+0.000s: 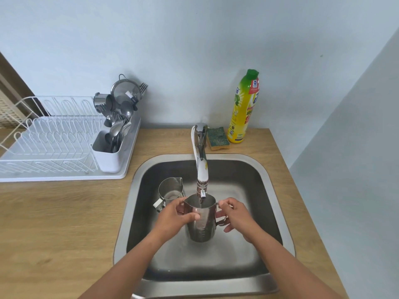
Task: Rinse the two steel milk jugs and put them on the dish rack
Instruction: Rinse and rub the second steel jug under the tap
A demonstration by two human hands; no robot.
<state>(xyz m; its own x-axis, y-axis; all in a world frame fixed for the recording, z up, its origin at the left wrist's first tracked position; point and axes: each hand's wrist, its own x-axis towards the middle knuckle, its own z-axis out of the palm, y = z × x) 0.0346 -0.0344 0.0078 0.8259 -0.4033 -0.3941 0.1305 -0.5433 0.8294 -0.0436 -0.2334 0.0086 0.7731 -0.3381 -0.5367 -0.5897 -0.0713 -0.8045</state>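
While L hand (172, 216) cups jug (201, 227), R hand (236, 214) grips handle (220, 223).

Glossy steel jug (201, 221), matt steel sink (265, 169), wood-grain counter (64, 223).

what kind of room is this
Most likely a small kitchen, at the washing-up spot: a steel sink set in a wooden counter with a tap, a white dish rack holding cutlery, and a dish soap bottle beside a sponge.
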